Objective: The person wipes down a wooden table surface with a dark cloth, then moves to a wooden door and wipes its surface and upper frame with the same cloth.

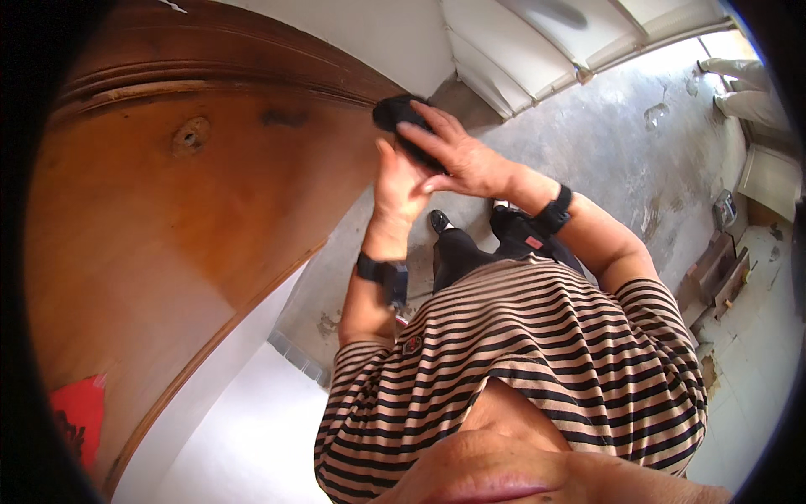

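Note:
A black item (417,150), soft-looking and slightly blurred, is held between my two hands in front of me. My left hand (398,183) is beneath it with the thumb out to the left; the other fingers are hidden. Over its top lies my right hand (463,154), fingers spread across the black surface and thumb near my left palm. Whether the item is a glove, a cloth or something else cannot be told. Each wrist bears a black band, one on the left wrist (383,272) and one on the right (555,211).
A large brown wooden panel (252,189) with a hole fills the left side; red paper (82,416) bearing writing is stuck on it. White panels (504,57) stand at the upper right. Another person's legs (746,91) show far right, above wooden pieces (718,274) on the concrete floor (604,145).

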`<state>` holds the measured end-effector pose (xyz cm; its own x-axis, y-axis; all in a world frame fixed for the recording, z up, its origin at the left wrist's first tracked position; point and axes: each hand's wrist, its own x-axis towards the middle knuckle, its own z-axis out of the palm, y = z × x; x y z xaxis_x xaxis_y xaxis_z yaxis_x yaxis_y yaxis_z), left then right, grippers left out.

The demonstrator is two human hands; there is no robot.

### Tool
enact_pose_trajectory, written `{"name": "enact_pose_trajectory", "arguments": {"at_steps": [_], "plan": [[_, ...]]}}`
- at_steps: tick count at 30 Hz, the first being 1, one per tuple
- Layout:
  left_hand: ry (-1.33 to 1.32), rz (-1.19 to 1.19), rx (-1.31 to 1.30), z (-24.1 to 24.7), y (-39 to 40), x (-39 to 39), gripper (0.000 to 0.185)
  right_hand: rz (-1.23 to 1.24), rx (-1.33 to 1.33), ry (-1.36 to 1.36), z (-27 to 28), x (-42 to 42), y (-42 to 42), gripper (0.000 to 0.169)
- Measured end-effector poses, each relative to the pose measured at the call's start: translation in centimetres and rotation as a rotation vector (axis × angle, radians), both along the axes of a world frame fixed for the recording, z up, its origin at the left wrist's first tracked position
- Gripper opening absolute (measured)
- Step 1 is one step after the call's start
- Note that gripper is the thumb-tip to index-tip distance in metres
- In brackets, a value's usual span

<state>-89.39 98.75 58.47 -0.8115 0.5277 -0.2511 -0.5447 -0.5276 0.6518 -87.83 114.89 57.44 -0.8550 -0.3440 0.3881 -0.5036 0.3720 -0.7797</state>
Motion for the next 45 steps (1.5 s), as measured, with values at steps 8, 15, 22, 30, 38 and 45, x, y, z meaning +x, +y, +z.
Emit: {"name": "enact_pose_trajectory", "arguments": {"at_steps": [8,15,22,30,38,45], "plan": [[0.131,0.009,-0.642,3.0,-7.2,3.1,0.08,0.093,-0.473,-0.476,2.0,-5.2,-3.3,0.057],[0.005,0.455,-0.38,2.0,-14.3,4.7,0.055,-0.189,-0.573,0.276,12.0,-10.3,-6.9,0.055],[-0.283,0.375,-0.423,0.8,-20.1,6.1,0.045,0.021,-0.926,0.375,20.5,-17.1,-11.4,0.049],[-0.415,0.229,-0.426,-2.9,-22.1,4.8,0.045,-0.42,-0.141,0.191,-1.7,-15.1,-13.0,0.066],[-0.459,0.18,-0.424,-3.3,-24.5,4.1,0.044,-0.456,-0.143,-0.529,-13.5,-7.4,-9.9,0.043],[-0.494,0.133,-0.378,-5.0,-26.2,3.8,0.043,-0.248,-0.487,0.205,12.2,-9.5,-8.3,0.047]]}}
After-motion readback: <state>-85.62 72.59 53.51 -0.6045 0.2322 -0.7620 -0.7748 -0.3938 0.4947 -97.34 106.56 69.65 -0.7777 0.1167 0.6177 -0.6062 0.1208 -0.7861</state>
